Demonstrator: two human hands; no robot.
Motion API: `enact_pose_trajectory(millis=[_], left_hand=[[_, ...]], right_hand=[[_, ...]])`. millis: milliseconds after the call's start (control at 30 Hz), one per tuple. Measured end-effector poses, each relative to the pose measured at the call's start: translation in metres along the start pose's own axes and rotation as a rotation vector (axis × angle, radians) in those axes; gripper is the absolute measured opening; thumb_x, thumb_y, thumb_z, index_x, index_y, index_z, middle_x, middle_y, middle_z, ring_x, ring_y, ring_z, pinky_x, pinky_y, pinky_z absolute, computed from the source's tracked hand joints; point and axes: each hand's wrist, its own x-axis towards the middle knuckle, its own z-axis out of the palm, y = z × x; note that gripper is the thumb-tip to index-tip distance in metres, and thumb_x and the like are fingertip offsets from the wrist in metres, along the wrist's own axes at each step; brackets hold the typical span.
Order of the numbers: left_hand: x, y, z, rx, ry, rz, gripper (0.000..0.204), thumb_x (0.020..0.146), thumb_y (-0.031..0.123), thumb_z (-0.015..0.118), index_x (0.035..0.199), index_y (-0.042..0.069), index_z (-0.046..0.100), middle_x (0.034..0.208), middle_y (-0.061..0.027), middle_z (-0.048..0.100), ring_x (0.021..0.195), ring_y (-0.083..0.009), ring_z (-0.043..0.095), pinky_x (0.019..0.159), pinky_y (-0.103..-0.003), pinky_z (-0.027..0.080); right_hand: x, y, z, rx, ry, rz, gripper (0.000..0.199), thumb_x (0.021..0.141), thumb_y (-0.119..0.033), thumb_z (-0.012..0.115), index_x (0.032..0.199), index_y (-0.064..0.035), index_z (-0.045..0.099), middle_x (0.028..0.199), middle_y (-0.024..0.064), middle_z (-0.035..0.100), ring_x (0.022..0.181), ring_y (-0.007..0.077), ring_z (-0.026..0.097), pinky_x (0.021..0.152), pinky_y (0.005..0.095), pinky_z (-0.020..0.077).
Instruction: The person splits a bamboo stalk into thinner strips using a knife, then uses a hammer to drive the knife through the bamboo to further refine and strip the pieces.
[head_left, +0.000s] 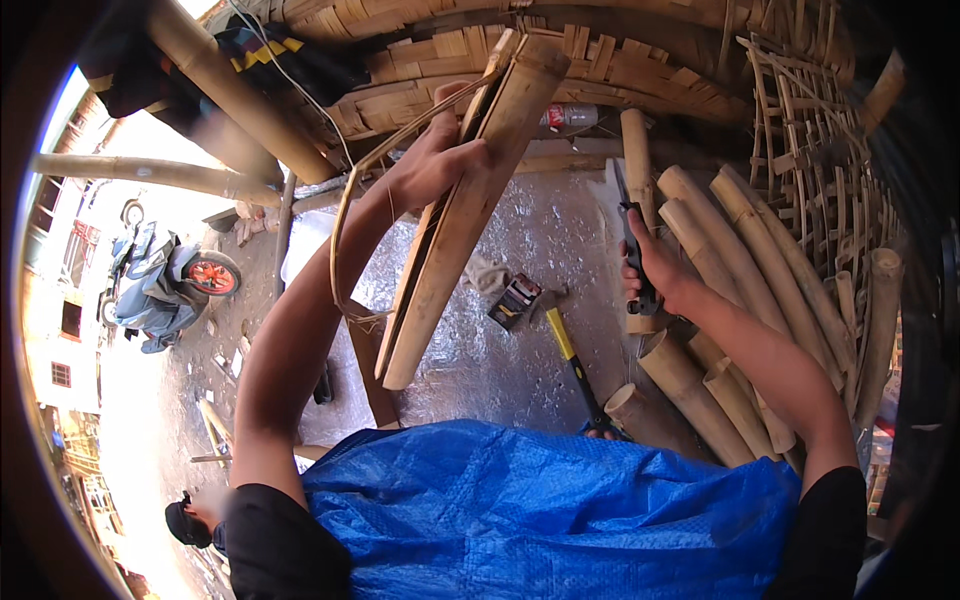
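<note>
My left hand [440,165] is closed round a long split bamboo piece [465,220], raised at a slant with a dark gap along its length. A thin bamboo strip [345,215] loops beside my left forearm. On the right, my right hand [655,262] grips a black-handled tool with a narrow blade [640,285]; the blade points away from me, and its exact kind is unclear. The bamboo and the tool are apart. Below them on the silvery surface lie a hammer with a yellow and black handle [572,360], a small dark box [516,300] and a whitish cloth [487,274].
Several cut bamboo poles [760,270] lie at right, below a woven bamboo lattice [790,130]. A plastic bottle [570,115] rests at the back. Blue sheeting [550,510] covers my lap. At left are a covered motorcycle [165,285] and a person in a dark cap [188,520].
</note>
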Motion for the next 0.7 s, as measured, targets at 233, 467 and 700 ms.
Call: enact_pose_trajectory(millis=[233,467,700], left_hand=[[-0.039,-0.078,0.087,-0.159,-0.189,-0.349,0.089,0.082,0.029,0.067,0.145,-0.006,0.016,0.124,-0.0255,0.052,0.121,-0.0339,0.052,0.107,-0.037,0.041],[-0.048,-0.138,0.127,0.248,-0.342,-0.398,0.075,0.084,0.041,0.071,0.135,0.002,0.032,0.123,-0.0229,0.048,0.122,-0.0387,0.050,0.106,-0.045,0.042],[-0.041,-0.126,0.121,0.597,-0.163,0.027,0.091,0.083,0.064,0.070,0.146,0.009,0.035,0.127,-0.0179,0.051,0.122,-0.0371,0.052,0.104,-0.054,0.047]], right_hand=[[-0.012,0.007,-0.002,-0.341,0.104,-0.041,0.067,0.092,-0.077,0.047,0.078,-0.0116,0.045,0.055,-0.0025,0.037,0.042,0.0087,0.038,0.039,0.0261,0.0353],[-0.001,0.022,0.009,-0.644,0.111,-0.087,0.063,0.098,-0.069,0.045,0.075,-0.0104,0.046,0.055,-0.0019,0.042,0.045,0.0104,0.043,0.044,0.0274,0.0371],[0.015,0.036,-0.004,-0.867,0.128,-0.007,0.065,0.099,-0.068,0.043,0.070,-0.0095,0.048,0.057,0.0021,0.048,0.047,0.0127,0.047,0.045,0.0305,0.0383]])
